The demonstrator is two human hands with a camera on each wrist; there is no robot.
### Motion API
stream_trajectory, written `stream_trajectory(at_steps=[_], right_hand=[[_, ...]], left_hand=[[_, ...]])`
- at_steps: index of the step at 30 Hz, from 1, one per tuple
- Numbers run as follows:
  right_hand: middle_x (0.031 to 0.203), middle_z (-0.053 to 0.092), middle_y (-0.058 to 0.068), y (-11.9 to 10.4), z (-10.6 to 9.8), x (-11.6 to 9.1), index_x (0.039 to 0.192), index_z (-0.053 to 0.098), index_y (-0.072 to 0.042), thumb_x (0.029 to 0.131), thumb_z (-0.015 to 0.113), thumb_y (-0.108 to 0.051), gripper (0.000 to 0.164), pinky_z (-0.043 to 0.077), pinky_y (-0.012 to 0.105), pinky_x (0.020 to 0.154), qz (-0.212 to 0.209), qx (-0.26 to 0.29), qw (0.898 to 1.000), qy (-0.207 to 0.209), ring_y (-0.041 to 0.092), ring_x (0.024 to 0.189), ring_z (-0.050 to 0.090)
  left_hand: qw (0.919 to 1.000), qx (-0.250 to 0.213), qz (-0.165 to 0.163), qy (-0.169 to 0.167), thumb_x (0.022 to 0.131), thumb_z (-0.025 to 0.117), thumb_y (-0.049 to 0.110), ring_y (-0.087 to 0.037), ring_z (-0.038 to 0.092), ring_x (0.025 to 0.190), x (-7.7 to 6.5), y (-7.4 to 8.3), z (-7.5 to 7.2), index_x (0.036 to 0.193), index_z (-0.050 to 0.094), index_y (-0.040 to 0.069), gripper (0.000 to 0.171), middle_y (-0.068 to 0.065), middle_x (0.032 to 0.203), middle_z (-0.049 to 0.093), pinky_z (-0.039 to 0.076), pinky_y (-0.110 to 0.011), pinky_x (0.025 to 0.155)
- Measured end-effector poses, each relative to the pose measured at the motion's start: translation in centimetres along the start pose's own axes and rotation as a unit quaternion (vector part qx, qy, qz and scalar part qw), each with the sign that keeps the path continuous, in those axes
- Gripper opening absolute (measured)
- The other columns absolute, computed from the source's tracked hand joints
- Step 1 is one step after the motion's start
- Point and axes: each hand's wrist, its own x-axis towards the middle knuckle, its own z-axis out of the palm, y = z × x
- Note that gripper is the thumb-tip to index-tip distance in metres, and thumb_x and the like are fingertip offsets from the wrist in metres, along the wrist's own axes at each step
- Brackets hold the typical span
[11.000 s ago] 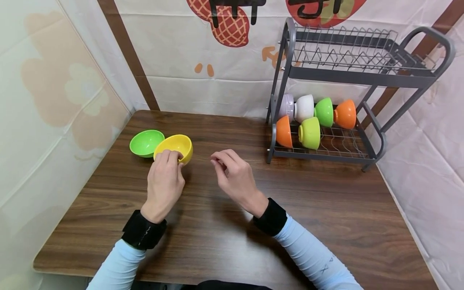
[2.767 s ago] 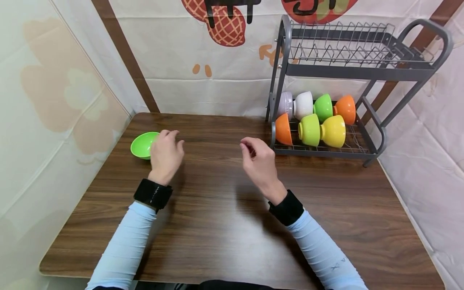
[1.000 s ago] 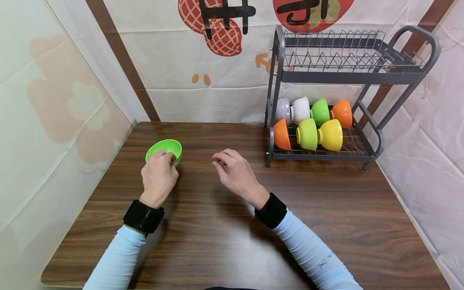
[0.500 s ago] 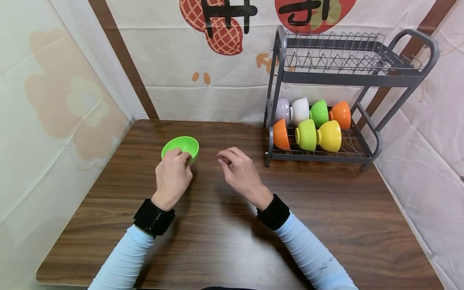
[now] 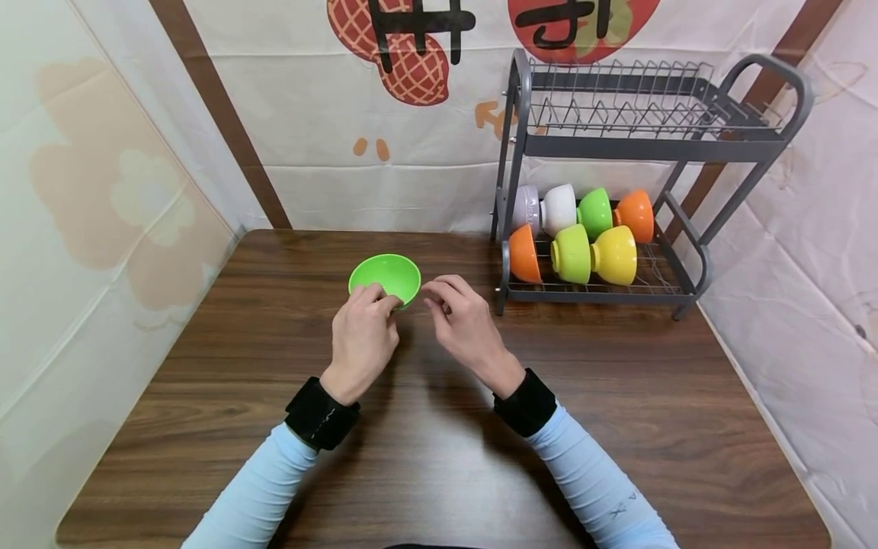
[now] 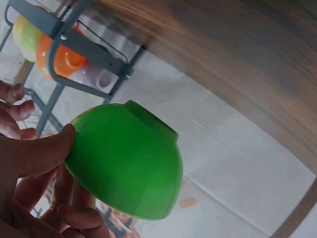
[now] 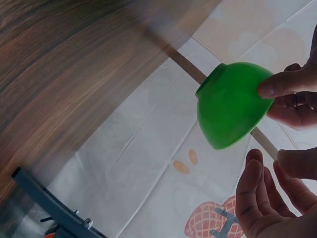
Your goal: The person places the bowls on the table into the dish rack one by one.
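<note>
A bright green bowl [image 5: 388, 273] is held up over the table by my left hand [image 5: 362, 339], its open side facing up in the head view. Thumb and fingers pinch its near rim; the left wrist view has the thumb on the outside wall of the green bowl [image 6: 126, 161] and shows its foot ring. My right hand [image 5: 469, 328] is just to the right of the bowl, fingers loosely bent and holding nothing. In the right wrist view a gap parts this right hand [image 7: 272, 193] from the bowl [image 7: 230, 106].
A dark grey two-tier dish rack [image 5: 652, 148] stands at the back right. On its lower tier several bowls lie on their sides in two rows, including a yellow bowl [image 5: 614, 256] and a lime bowl [image 5: 571, 255]. The wooden table [image 5: 206, 396] meets fabric walls behind and beside it.
Earlier the left hand held the yellow bowl, which later appears on the rack's lower tier. Since then the left hand has taken the green bowl from the left and carried it right, close to the right hand.
</note>
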Motion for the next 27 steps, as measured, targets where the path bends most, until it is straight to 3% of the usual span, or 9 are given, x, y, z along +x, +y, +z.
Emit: stream_trajectory(at_steps=[8,15,27], right_hand=[[0.120,0.063,0.013,0.7,-0.5,-0.1,0.116,0.072,0.004,0.096,0.071,0.006,0.020,0.059,0.033,0.076,-0.003,0.000,1.000,-0.001,0.018,0.090,0.066],[0.123,0.064,0.013,1.4,-1.0,-0.5,0.119,0.072,0.002,0.095,0.071,0.009,0.025,0.057,0.028,0.084,-0.006,-0.018,1.000,-0.007,0.021,0.101,0.068],[0.120,0.065,0.014,2.4,-1.6,-1.1,0.114,0.074,0.002,0.099,0.068,0.004,0.016,0.056,0.031,0.092,-0.018,-0.049,0.999,-0.013,0.025,0.108,0.067]], left_hand=[[0.9997,-0.013,0.019,0.004,0.083,0.076,-0.011,-0.030,0.057,0.086,0.7,0.9,0.5,0.092,0.082,0.003,0.018,-0.007,0.083,0.057,0.056,-0.043,0.070],[0.9992,-0.021,0.034,0.002,0.084,0.077,-0.010,-0.029,0.056,0.083,1.0,1.8,1.3,0.092,0.082,0.003,0.017,-0.007,0.083,0.057,0.054,-0.041,0.068],[0.9970,-0.037,0.066,0.016,0.085,0.078,-0.009,-0.030,0.054,0.082,2.0,3.3,2.0,0.092,0.081,0.004,0.015,-0.007,0.084,0.055,0.049,-0.037,0.065]])
